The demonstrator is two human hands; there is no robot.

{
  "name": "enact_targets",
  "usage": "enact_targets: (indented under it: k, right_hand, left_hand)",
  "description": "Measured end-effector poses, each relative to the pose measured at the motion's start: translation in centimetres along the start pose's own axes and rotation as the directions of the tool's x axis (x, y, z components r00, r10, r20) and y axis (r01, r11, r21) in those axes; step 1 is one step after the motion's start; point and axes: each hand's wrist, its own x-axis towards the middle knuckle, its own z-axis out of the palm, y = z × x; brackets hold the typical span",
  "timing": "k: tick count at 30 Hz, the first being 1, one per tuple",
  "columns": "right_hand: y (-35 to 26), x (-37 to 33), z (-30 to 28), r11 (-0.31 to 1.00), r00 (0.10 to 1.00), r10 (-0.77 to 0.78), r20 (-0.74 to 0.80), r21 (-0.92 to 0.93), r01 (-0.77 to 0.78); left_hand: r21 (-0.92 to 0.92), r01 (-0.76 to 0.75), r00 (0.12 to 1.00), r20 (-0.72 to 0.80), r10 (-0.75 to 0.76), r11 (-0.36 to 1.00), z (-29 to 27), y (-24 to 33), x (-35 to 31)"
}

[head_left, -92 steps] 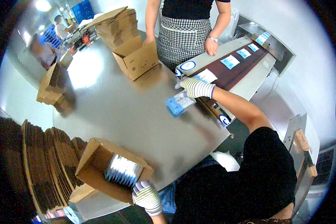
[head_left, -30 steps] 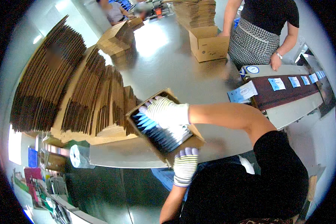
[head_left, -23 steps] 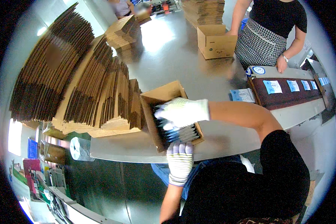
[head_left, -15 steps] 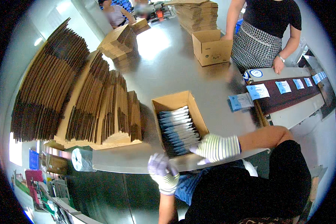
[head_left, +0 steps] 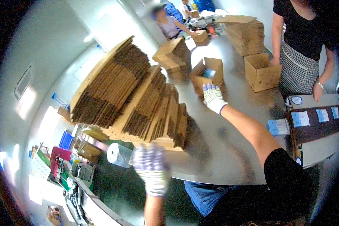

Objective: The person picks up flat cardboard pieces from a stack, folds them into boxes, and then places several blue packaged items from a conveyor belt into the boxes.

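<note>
On the metal table, an open cardboard carton (head_left: pixel 197 84) stands away from me, with blue and white packets (head_left: pixel 209 73) partly visible inside. My right hand (head_left: pixel 214 99), in a striped knit glove, reaches out to the carton's near side, fingers stretched and spread against it. My left hand (head_left: pixel 151 169), gloved the same way, is at the table's near edge, just below the stack of flat folded cartons (head_left: pixel 113 90). Motion smears its fingers, so I cannot make out whether it touches a carton.
Opposite at right, a person (head_left: pixel 303 64) has one hand in another open carton (head_left: pixel 263 75). A conveyor (head_left: pixel 316 130) carries several packets; more packets (head_left: pixel 278 127) lie at its end. Carton stacks (head_left: pixel 245 35) stand farther back, near another person (head_left: pixel 169 24). A clear plastic roll (head_left: pixel 119 155) sits at left.
The packet-filled carton has gone from close in front of me to farther across the table, my right arm extending after it. My left hand has moved towards the folded cartons. The view has shifted left.
</note>
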Motion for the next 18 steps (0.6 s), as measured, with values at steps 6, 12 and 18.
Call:
enact_targets:
  k: [6, 12, 18]
  right_hand:
    - [-5.5, -12.0, -9.4, 0.776, 0.691, -0.599, 0.403, 0.503, 0.379]
    - [-2.0, -23.7, -9.0, 0.693, 0.611, -0.667, 0.426, 0.655, 0.299]
    - [4.0, -24.3, -11.0, 0.706, 0.724, -0.569, 0.39, 0.683, 0.188]
  left_hand:
    - [0.547, 0.159, 0.916, -0.393, 0.085, 0.822, -9.6, -7.1, 10.8]
    - [0.33, 0.43, 0.902, -0.19, -0.387, 0.841, -8.7, -10.1, 16.5]
    - [0.682, 0.04, 0.967, -0.211, 0.143, 0.73, -8.6, -6.2, 16.2]
